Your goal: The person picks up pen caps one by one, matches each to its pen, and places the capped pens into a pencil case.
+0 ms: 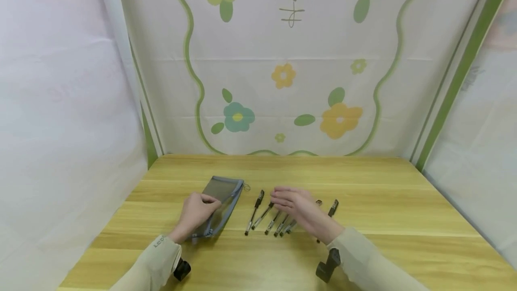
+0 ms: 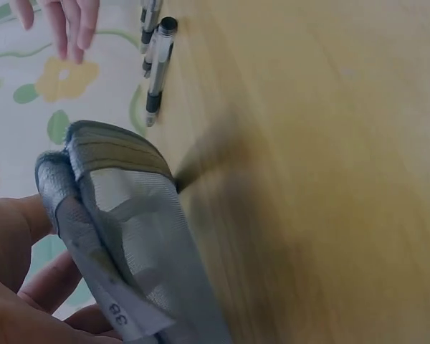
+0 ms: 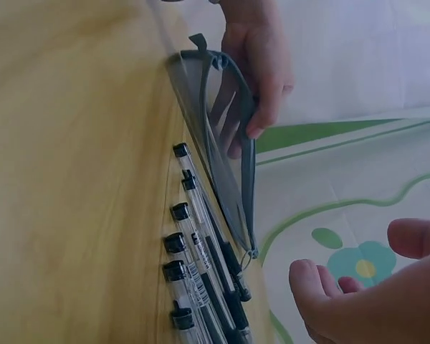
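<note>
A grey-blue mesh zipper pouch [image 1: 213, 187] lies on the left of the table, its zipped mouth parted. My left hand [image 1: 197, 212] pinches its upper edge between thumb and fingers; in the right wrist view that hand [image 3: 261, 68] holds the pouch's [image 3: 248, 161] rim up. Several black-capped clear gel pens [image 1: 254, 213] lie in a loose row right of the pouch. Over the row hovers my right hand [image 1: 300, 209], fingers extended and holding nothing visible; it hides parts of some pens. In the right wrist view the pens [image 3: 203, 258] lie side by side, apart from that hand [image 3: 376, 297].
One pen [image 1: 333, 208] lies at the row's right end, partly behind the right forearm. The wooden table [image 1: 383, 192] meets a white flowered cloth [image 1: 250, 75] at the back, with cloth walls on both sides. A small wire loop [image 1: 247, 187] hangs at the pouch's far corner.
</note>
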`<state>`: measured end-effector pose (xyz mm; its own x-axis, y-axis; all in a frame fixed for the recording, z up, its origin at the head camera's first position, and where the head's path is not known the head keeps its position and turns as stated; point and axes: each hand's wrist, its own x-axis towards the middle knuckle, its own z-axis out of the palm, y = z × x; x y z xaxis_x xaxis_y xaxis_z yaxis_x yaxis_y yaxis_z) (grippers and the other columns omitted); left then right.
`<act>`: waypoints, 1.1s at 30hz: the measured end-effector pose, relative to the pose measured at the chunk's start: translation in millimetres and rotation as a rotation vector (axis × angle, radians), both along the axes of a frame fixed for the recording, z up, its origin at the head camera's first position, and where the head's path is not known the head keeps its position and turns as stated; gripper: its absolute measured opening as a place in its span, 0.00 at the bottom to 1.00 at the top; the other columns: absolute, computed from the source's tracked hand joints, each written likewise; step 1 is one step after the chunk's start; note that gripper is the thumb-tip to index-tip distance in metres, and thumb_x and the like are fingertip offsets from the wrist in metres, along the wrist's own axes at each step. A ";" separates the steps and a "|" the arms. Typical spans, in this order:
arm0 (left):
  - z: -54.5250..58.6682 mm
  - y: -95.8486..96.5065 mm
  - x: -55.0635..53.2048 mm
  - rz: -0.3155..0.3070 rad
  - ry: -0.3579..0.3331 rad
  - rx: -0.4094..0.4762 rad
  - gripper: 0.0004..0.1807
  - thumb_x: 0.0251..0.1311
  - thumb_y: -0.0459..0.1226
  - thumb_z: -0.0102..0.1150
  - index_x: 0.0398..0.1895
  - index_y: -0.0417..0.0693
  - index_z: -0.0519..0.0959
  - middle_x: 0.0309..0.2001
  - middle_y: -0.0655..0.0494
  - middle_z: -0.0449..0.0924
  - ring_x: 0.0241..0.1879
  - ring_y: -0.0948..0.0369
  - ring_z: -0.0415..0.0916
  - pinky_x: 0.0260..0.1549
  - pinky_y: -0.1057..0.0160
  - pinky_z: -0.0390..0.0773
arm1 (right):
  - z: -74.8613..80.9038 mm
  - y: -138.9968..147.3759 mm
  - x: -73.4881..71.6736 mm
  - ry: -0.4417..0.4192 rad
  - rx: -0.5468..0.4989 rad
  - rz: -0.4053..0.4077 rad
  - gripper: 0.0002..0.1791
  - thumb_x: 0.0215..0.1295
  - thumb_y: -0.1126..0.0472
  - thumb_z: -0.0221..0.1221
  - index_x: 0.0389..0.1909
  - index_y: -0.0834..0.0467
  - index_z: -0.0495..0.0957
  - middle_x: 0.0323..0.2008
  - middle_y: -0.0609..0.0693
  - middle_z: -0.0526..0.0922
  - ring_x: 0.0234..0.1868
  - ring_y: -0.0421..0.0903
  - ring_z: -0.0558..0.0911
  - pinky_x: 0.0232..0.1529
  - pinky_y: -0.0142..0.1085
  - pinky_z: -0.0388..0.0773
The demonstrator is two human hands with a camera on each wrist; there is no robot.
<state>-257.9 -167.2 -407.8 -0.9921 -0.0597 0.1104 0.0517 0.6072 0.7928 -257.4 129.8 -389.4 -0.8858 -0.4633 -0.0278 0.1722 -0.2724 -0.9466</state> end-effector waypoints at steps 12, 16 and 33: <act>3.4 -3.6 1.5 0.018 -0.022 0.054 0.07 0.49 0.39 0.62 0.28 0.47 0.85 0.32 0.57 0.81 0.22 0.61 0.70 0.27 0.62 0.72 | -3.8 -18.0 -28.8 -0.107 0.001 0.017 0.28 0.67 0.63 0.46 0.61 0.76 0.50 0.60 0.71 0.54 0.61 0.63 0.56 0.60 0.49 0.54; 3.9 -3.5 2.7 0.023 -0.030 0.101 0.07 0.49 0.39 0.62 0.28 0.47 0.85 0.32 0.58 0.81 0.25 0.60 0.70 0.31 0.61 0.72 | -4.3 -27.7 -35.4 -0.144 0.024 0.014 0.30 0.65 0.64 0.48 0.62 0.75 0.49 0.62 0.72 0.49 0.62 0.64 0.52 0.60 0.50 0.52; -2.0 -10.2 6.3 0.067 -0.054 0.283 0.09 0.48 0.44 0.64 0.31 0.52 0.84 0.42 0.59 0.78 0.45 0.58 0.71 0.44 0.54 0.71 | -26.4 -60.9 -55.9 -0.012 0.273 0.011 0.36 0.59 0.69 0.56 0.63 0.74 0.48 0.59 0.70 0.59 0.54 0.57 0.70 0.54 0.46 0.65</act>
